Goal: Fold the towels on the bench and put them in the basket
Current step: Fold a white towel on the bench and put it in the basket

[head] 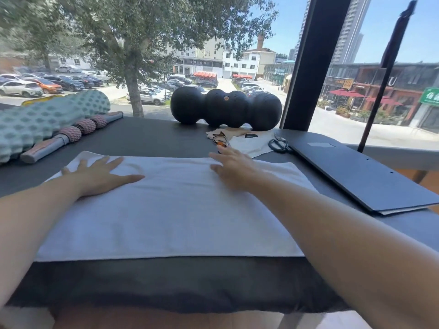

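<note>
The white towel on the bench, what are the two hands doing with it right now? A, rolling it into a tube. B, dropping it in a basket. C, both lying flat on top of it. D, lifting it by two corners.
C: the left hand and the right hand both lie with straight fingers on the white towel, which is spread flat on the bench.

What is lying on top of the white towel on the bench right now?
Both hands press flat on the white towel: left hand near its far left corner, right hand at the far edge. Nothing else lies on it. The arms hide parts of its surface.
</note>
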### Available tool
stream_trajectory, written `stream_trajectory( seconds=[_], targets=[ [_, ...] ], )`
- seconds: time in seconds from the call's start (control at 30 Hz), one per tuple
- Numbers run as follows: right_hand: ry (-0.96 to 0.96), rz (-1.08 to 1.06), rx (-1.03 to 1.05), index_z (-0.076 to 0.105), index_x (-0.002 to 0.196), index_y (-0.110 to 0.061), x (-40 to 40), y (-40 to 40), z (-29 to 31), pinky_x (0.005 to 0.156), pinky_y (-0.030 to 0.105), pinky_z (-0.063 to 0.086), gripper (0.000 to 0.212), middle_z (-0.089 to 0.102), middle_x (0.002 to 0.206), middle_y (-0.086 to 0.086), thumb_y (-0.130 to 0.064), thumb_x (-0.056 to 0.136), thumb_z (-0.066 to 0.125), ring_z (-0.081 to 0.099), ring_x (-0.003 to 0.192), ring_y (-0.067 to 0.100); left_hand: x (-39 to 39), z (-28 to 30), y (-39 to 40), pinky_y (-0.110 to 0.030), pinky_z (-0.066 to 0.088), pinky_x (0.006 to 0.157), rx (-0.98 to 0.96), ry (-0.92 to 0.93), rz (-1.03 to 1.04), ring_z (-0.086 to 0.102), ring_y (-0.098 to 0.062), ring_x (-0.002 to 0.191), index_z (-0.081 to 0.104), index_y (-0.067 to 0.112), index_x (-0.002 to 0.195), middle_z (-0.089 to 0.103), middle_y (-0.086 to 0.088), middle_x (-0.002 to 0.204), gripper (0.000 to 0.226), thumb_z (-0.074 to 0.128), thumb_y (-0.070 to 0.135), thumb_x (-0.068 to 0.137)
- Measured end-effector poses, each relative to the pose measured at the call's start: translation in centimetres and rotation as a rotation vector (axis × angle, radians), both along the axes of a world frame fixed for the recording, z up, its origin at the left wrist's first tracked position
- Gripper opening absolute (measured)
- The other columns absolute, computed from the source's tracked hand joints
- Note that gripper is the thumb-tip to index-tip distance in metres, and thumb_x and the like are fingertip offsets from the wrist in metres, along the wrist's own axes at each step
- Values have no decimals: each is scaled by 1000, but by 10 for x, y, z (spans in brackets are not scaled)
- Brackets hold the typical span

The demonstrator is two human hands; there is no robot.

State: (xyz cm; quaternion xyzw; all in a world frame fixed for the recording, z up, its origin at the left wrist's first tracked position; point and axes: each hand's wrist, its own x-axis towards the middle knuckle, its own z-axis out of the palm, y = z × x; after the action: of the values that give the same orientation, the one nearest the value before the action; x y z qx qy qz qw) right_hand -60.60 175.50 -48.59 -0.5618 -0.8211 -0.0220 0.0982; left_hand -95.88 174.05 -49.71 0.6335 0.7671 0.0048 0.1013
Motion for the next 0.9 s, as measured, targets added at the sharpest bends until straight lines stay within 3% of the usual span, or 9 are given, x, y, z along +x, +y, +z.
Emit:
stream_trajectory(
  seconds=[0.07, 0.13, 0.37, 0.47, 0.53, 0.6, 0.63, 0.77, 0.9],
  targets=[
    [-81, 3, -168, 33, 151, -32, -7, 3, -15, 121, 50, 18, 54, 21, 164, -2, -52, 102, 22, 13, 152, 24, -8, -1, 4, -66, -3, 118, 25, -10, -12, -7, -25, 155, 5, 54, 154, -1, 22, 166, 127, 16, 112, 42],
    [-4, -144, -216, 19, 157, -32, 21, 5, -18, 123, 49, 8, 66, 9, 167, -5, -62, 99, 16, 4, 154, 19, -20, -5, 10, -63, -1, 120, 75, -16, -12, -4, -17, 156, 12, 47, 157, 3, 19, 167, 130, 7, 111, 44],
    [36, -508, -271, 7, 160, -27, 119, -11, -12, 124, 43, -4, 70, 0, 168, -4, -62, 100, 14, -6, 154, 19, -31, -17, 19, -60, 4, 121, 172, -34, -1, 4, -17, 155, 19, 37, 158, 11, 8, 168, 125, 2, 106, 56],
    [39, -553, -314, 5, 161, -24, 119, -14, -8, 123, 44, -4, 74, -3, 168, 0, -64, 99, 14, -7, 154, 20, -36, -24, 16, -58, 8, 120, 281, -89, -12, 9, -21, 155, 33, 35, 154, 21, 3, 166, 106, 13, 98, 71],
    [-12, -578, -280, 4, 161, -23, 108, -20, -1, 124, 45, -5, 73, -4, 168, 4, -63, 100, 13, -7, 154, 23, -39, -21, 8, -54, 18, 120, 460, -289, -6, 23, -24, 151, 53, 30, 142, 38, 0, 160, 85, 35, 87, 81],
    [-46, -476, -165, 3, 161, -23, 76, -34, 8, 125, 45, -4, 70, -5, 168, 4, -59, 101, 13, -7, 154, 24, -37, -9, -6, -51, 34, 114, 622, -406, 30, 41, -28, 140, 64, 25, 129, 53, -3, 148, 64, 51, 72, 87],
    [-24, -369, -127, 3, 161, -25, 52, -44, 11, 125, 44, -3, 68, -5, 168, 3, -57, 102, 14, -8, 154, 22, -30, -3, -14, -50, 36, 111, 621, -340, 37, 45, -29, 137, 65, 25, 127, 56, -4, 145, 55, 54, 65, 91],
    [62, 46, -240, 3, 160, -32, -41, -97, 2, 124, 39, -3, 66, -5, 168, -5, -62, 102, 15, -9, 154, 17, 23, 8, -53, -47, 16, 123, 474, -156, -60, 23, -22, 151, 50, 27, 146, 35, 1, 161, 56, 42, 58, 100],
    [-37, 72, -233, 0, 158, -39, -39, -112, -18, 124, 40, -4, 64, -8, 167, -8, -65, 100, 12, -10, 154, 16, 26, -15, -93, -44, -1, 125, 162, -48, -205, 0, -11, 155, 18, 43, 158, 5, 16, 167, 72, 17, 75, 94]
  ],
)
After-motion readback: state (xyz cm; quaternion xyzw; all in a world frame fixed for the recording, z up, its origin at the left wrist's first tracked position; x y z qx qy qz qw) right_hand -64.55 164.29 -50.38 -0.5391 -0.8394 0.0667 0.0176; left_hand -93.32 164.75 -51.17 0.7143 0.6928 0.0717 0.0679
